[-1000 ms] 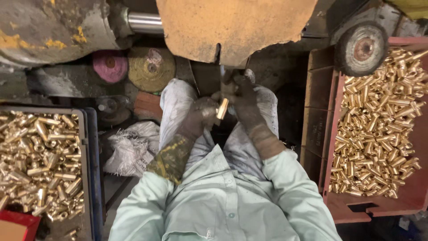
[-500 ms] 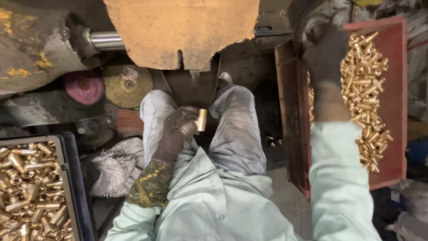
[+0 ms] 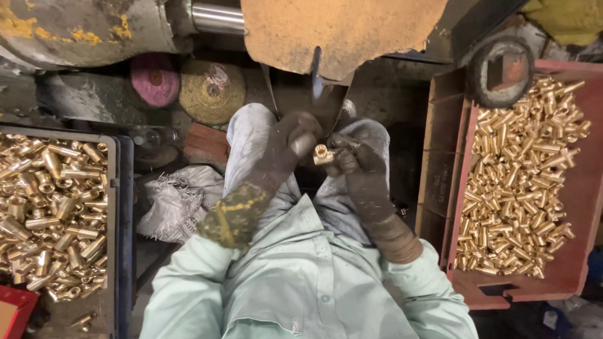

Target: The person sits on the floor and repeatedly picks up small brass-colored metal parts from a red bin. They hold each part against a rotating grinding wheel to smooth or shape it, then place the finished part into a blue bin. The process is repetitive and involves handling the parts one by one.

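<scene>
Brass fitting (image 3: 323,154) now in right hand (image 3: 359,164), back from red tray (image 3: 565,276).

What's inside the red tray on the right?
The red tray holds a heap of shiny brass tubes, piled mostly toward its left side. The pieces on top hide those beneath and the tray's floor there.

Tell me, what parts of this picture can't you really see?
- Head view: the small brass tube piece is half covered by the gloved left hand and gloved right hand; its full shape is hidden.
- The dark tray of brass pieces is cut off by the left edge.
- The red tray of brass pieces runs past the right edge.
- The rusty orange metal guard hides the machine behind it.
</scene>
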